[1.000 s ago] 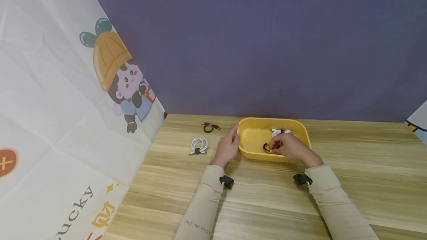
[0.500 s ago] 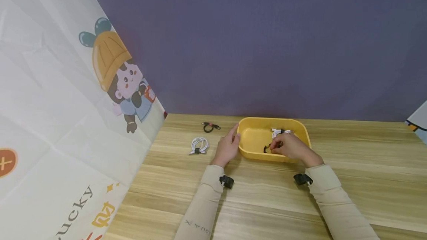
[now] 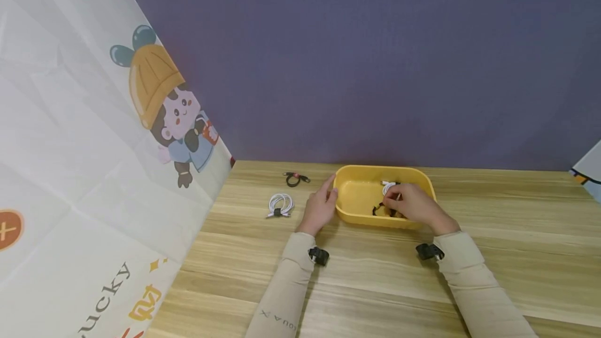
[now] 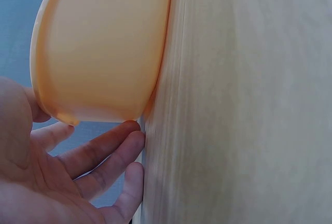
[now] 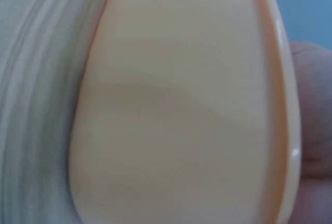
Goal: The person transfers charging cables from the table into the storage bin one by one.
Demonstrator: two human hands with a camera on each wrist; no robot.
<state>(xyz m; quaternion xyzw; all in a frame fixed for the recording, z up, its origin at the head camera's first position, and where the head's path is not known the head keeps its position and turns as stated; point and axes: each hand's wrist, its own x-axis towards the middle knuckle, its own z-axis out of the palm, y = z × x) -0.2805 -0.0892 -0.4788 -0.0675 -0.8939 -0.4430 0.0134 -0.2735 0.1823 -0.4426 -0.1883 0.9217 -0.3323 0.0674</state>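
Observation:
My left hand (image 3: 320, 208) rests against the left end of a yellow plastic bin (image 3: 361, 220). In the left wrist view its loosely spread fingers (image 4: 98, 154) touch the bin's end wall. My right hand (image 3: 414, 205) reaches over the front rim into the bin, fingers bent and tips close together. Right under those fingertips lies a coiled black cable (image 3: 376, 209) on the bin floor; whether they still pinch it I cannot tell. Behind the hand sits a coiled white cable (image 3: 387, 186), partly covered. The right wrist view shows mostly the bin's outer wall (image 5: 171, 105), with the hand behind its rim.
Left of the bin on the wooden table (image 3: 366, 280) lie a white cable coil (image 3: 281, 205) with a black strap and a small black cable (image 3: 294, 178) with a red tie. A dark blue panel (image 3: 375, 67) stands behind the table, a printed white sheet (image 3: 70, 119) at left.
My right hand has shifted slightly right and up inside the bin, showing more of the black cable beneath it. The left hand and bin have stayed put.

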